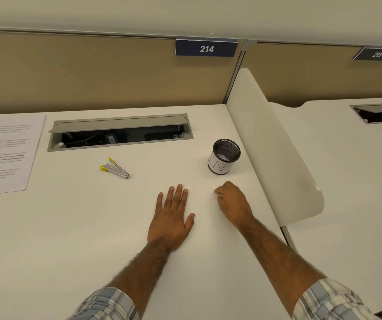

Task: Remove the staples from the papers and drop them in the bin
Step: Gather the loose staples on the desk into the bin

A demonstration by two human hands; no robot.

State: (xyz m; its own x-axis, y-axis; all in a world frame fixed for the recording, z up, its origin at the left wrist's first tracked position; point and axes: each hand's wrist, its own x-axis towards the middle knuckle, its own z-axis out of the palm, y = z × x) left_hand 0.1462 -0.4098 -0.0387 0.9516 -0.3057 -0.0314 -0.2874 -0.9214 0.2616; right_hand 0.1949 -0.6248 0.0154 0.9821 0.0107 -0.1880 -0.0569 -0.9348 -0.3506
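Printed papers lie at the far left of the white desk. A metal staple remover with yellow tips rests on the desk right of them. A black mesh cup with a white paper label, the bin, stands upright at the right. My left hand lies flat on the desk, fingers straight, holding nothing. My right hand rests just below the bin with its fingers curled under; whether it pinches anything small is hidden.
An open cable tray is set into the desk at the back. A tan partition with a 214 sign rises behind. A white curved divider borders the desk on the right, just beside the bin.
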